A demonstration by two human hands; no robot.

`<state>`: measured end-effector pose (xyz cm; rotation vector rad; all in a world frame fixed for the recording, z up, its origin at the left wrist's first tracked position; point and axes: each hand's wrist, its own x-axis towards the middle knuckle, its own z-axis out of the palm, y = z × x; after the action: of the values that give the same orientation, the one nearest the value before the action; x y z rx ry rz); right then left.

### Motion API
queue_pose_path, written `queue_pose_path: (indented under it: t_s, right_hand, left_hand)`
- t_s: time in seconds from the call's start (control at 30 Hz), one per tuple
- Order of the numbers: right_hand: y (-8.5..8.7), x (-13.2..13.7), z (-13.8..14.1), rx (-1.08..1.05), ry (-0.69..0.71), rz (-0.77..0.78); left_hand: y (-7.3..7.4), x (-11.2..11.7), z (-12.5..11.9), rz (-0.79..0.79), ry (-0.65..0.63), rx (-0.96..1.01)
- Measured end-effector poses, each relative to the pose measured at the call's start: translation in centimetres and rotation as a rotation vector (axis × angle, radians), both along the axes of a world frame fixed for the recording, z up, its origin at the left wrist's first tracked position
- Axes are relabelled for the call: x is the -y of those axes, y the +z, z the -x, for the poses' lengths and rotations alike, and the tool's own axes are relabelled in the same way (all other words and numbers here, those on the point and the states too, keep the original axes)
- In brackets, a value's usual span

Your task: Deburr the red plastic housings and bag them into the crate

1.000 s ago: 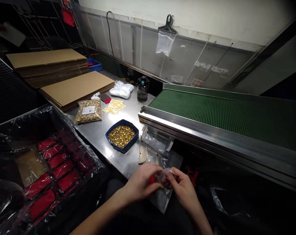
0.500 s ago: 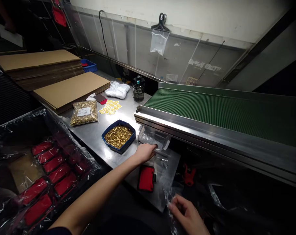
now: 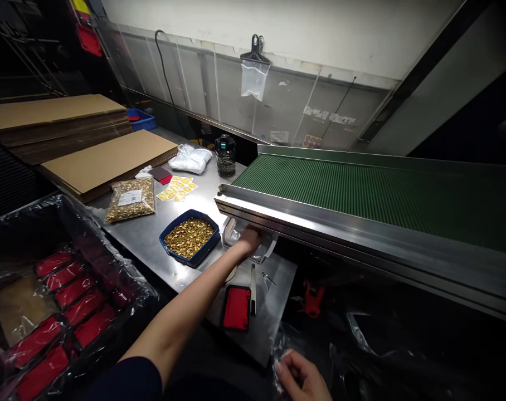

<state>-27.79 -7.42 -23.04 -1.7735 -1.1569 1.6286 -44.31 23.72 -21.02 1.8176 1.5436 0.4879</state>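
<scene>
My left hand (image 3: 249,239) reaches under the near edge of the conveyor, over a pile of clear plastic bags (image 3: 261,253); its fingers are hidden and blurred. Low in the view, my right hand (image 3: 301,376) is closed, thumb against curled fingers, on a crumpled clear plastic bag (image 3: 281,348). Between the hands, a red pouch with black edging (image 3: 237,308) lies on the metal table (image 3: 273,298). Beside it are a pale-handled utility knife (image 3: 253,289) and a small metal tool (image 3: 268,277). Left of my left hand stands a blue tray of gold-coloured small pieces (image 3: 190,238).
A lined bin (image 3: 140,278) at left holds several red pouches. Cardboard stacks (image 3: 111,159), a bag of gold pieces (image 3: 131,199), sticker sheets (image 3: 178,188), a white packet (image 3: 191,159) and a dark bottle (image 3: 225,156) stand further back. The green conveyor (image 3: 320,189) spans the right.
The view has turned slightly right. My left hand has moved forward under the conveyor edge. The clear plastic that lay across the table near the knife is gone from there, uncovering the knife.
</scene>
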Motion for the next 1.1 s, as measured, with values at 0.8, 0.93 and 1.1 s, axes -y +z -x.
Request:
queue_pose_path:
  t_s: [0.8, 0.93, 1.1]
  right_hand:
    - [4.5, -2.0, 3.0, 0.348, -0.022, -0.276]
    - [5.3, -1.3, 4.1, 0.392, 0.214, -0.194]
    - [4.7, -2.7, 6.4, 0.618, 0.254, -0.320]
  left_hand:
    - [2.8, 23.8, 5.7, 0.184, -0.093, 0.092]
    - [2.9, 23.3, 6.8, 0.144, -0.039, 0.057]
    - [2.6, 25.2, 9.7, 0.113, 0.020, 0.050]
